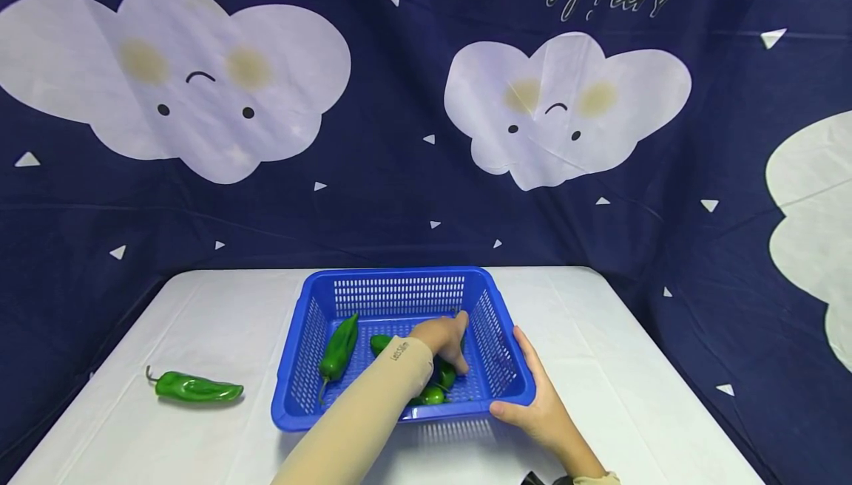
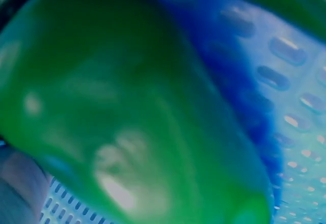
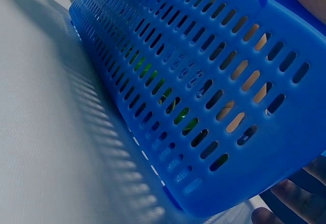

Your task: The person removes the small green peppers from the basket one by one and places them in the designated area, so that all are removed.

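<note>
A blue plastic basket (image 1: 393,273) stands on the white table with several green peppers inside. My left hand (image 1: 442,337) reaches down into its right half, fingers bent around a green pepper (image 1: 444,375) that the hand partly hides. In the left wrist view a glossy green pepper (image 2: 127,112) fills most of the picture, with a fingertip (image 2: 23,183) at its lower left edge. My right hand (image 1: 535,404) grips the basket's near right corner, thumb at the front rim and fingers along the right side. Beneath that corner, fingers (image 3: 300,198) show in the right wrist view.
One long green pepper (image 1: 200,388) lies on the white table (image 1: 220,455) left of the basket. Inside, another pepper (image 1: 339,348) leans along the left wall, and a pepper (image 1: 429,396) lies near the front wall. A dark blue cloud-print cloth (image 1: 393,100) hangs behind.
</note>
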A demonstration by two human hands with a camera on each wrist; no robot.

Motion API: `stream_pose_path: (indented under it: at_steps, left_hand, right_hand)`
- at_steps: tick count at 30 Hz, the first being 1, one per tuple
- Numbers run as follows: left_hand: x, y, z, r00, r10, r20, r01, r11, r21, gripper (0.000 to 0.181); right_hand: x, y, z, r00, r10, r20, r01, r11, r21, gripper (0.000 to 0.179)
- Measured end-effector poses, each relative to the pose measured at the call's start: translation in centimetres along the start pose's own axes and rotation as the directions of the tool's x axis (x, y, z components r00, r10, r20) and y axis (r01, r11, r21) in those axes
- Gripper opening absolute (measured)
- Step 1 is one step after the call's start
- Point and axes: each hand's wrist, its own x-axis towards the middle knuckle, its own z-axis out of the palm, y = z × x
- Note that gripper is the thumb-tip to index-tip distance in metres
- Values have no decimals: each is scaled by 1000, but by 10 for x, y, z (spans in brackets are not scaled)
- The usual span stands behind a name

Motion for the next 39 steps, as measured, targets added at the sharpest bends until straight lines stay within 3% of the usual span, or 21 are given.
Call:
stream_pose_path:
  at_steps: [7,14,24,29,39]
  left_hand:
    - [-2,-5,-6,1000,26,-12,-26,1000,2,77]
    - [-5,-10,-17,998,60,7,-60,998,-27,77]
    - [-11,-11,-34,987,147,-65,-151,987,-62,79]
    - [-14,-9,-45,979,195,-67,-200,977,-78,79]
    - [-31,-18,-70,973,225,-59,-230,969,-95,81]
  right_hand:
    - [1,2,-1,1000,-8,-6,8,1000,-24,114]
    - [2,2,-1,1000,-13,-13,13,999,-35,115]
    - [2,3,0,1000,-13,-17,12,999,-44,114]
    - [0,3,0,1000,0,-25,-1,999,-39,113]
    - [0,1,1,1000,-5,-24,4,999,-43,114]
